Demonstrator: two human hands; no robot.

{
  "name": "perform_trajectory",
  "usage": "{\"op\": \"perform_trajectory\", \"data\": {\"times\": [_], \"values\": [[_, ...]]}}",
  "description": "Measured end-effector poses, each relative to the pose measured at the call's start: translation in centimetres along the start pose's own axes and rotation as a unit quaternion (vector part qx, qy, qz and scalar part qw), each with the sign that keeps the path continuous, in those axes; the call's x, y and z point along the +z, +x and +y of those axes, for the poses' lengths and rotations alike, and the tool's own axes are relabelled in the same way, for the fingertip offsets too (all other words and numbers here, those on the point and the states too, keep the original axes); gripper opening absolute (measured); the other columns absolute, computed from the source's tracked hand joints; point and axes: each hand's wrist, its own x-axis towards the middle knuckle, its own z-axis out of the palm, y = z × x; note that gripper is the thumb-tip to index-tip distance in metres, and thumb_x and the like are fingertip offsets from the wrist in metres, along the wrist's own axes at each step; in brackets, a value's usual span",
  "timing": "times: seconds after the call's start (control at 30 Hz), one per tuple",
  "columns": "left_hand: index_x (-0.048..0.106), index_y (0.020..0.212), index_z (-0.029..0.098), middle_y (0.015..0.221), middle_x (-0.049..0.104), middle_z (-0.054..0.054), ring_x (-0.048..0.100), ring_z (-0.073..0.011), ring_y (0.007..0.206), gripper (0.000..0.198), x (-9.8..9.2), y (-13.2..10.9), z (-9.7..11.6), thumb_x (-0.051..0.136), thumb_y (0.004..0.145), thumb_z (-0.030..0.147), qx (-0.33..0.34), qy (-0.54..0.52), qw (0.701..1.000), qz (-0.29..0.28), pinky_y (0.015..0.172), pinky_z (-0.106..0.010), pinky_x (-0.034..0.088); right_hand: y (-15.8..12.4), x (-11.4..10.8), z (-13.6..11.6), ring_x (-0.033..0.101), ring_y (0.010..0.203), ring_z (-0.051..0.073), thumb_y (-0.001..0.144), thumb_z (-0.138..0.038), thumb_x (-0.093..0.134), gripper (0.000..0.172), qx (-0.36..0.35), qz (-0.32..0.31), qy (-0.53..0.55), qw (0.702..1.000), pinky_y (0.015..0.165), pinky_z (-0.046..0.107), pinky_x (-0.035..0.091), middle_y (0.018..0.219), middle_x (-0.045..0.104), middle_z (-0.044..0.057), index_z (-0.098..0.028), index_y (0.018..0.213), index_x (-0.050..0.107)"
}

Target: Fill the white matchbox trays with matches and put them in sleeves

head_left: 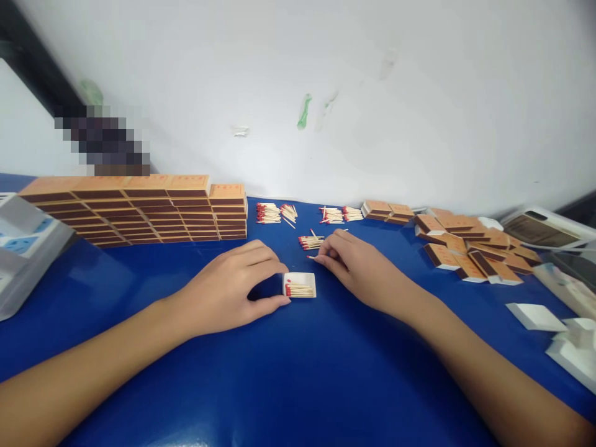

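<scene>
- Blue tabletop fills the foreground.
- Left hand holds a white tray, partly filled with matches, by its left end.
- Right hand pinches a single match beyond the tray, near a small heap.
- Stacked matchboxes stand farther left, before a white wall.

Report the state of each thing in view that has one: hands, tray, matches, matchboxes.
Tray: open, partly filled.
Matches in the tray: lying flat, red heads leftward.
Left hand: thumb and finger gripping the tray's left end.
Held match: pinched, outside the tray.
Right hand: closed on that match.
Loose matches: in several small heaps.
Left matchboxes: stacked in neat tiers.
Right matchboxes: jumbled pile.
</scene>
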Motion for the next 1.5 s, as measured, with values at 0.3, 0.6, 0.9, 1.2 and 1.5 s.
{"op": "perform_trajectory", "data": {"times": [0.3,0.6,0.9,1.2,1.5], "values": [[0.072,0.116,0.018,0.107,0.072,-0.007,0.064,-0.0240,0.104,0.022,0.0,-0.2,0.0,0.073,0.099,0.031,-0.003,0.008,1.000,0.003,0.090,-0.039,0.056,-1.4,0.0,-3.4,0.059,0.080,0.017,0.105,-0.023,0.061,0.009,-0.065,-0.043,0.068,0.995,0.070,0.030,0.044,0.096,0.066,0.002,-0.022,0.096,0.063],[0.072,0.120,0.018,0.108,0.073,-0.008,0.065,-0.0245,0.103,0.024,0.1,0.1,0.7,0.071,0.101,0.032,0.009,-0.002,1.000,-0.001,0.090,-0.039,0.057,2.2,1.2,1.2,0.058,0.072,0.019,0.097,-0.037,0.070,0.022,0.048,0.176,-0.026,0.983,0.067,0.034,0.041,0.081,0.064,0.004,-0.021,0.083,0.065],[0.073,0.121,0.021,0.111,0.074,-0.008,0.067,-0.0243,0.106,0.025,0.1,0.1,0.3,0.073,0.099,0.032,-0.002,-0.007,1.000,-0.002,0.092,-0.038,0.057,2.5,1.5,1.5,0.057,0.074,0.020,0.098,-0.029,0.065,0.022,0.069,0.119,-0.010,0.990,0.067,0.033,0.040,0.082,0.066,0.004,-0.022,0.078,0.060],[0.073,0.117,0.020,0.110,0.075,-0.007,0.067,-0.0237,0.104,0.025,-0.2,0.2,-0.9,0.075,0.098,0.036,-0.037,0.016,0.999,0.024,0.092,-0.039,0.057,0.1,-0.6,-0.3,0.056,0.073,0.016,0.101,-0.031,0.068,0.013,-0.074,-0.017,0.121,0.990,0.067,0.029,0.043,0.088,0.062,0.002,-0.022,0.092,0.072],[0.073,0.119,0.022,0.110,0.075,-0.007,0.067,-0.0235,0.103,0.023,-0.1,0.3,-0.5,0.073,0.098,0.033,-0.026,0.003,1.000,0.018,0.091,-0.039,0.057,-0.5,-0.6,-1.7,0.057,0.078,0.016,0.103,-0.026,0.066,0.011,-0.100,-0.016,0.087,0.991,0.071,0.030,0.045,0.091,0.060,0.003,-0.022,0.094,0.072]]}}
